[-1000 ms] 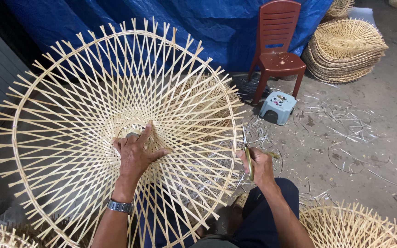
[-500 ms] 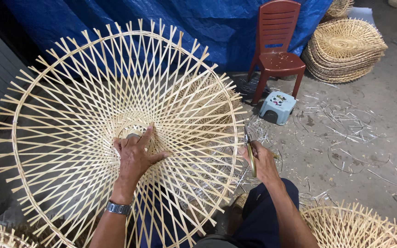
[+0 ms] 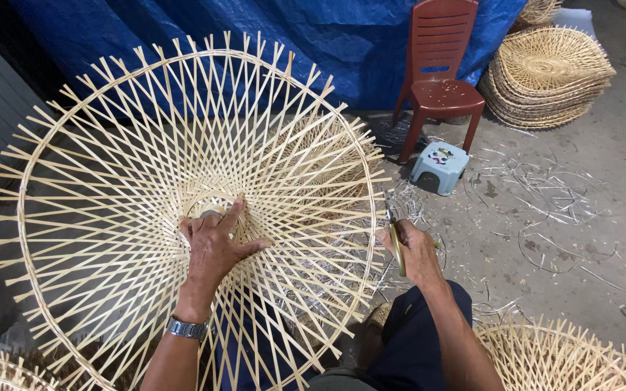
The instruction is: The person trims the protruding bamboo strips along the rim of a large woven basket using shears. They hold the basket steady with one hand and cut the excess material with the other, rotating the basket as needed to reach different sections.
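A large round woven bamboo frame [image 3: 110, 145] stands tilted in front of me, its strips crossing like spokes around a small centre ring. My left hand [image 3: 215, 242], with a metal wristwatch on the wrist, presses flat with spread fingers on the weave just below that ring. My right hand [image 3: 416, 253] is outside the frame's right rim, closed around a thin yellow-handled tool [image 3: 398, 250] that points upward.
A blue tarp [image 3: 342, 36] hangs behind. A red plastic chair [image 3: 440, 72] and a small pale blue stool [image 3: 440, 166] stand at right. Stacked woven frames [image 3: 548, 76] lie at the far right; more frames [image 3: 566, 358] lie near my knee. Bamboo scraps [image 3: 545, 195] litter the concrete floor.
The bamboo frame has turned slightly under my left hand. My right hand with the tool has stayed beside the rim, shifting a little.
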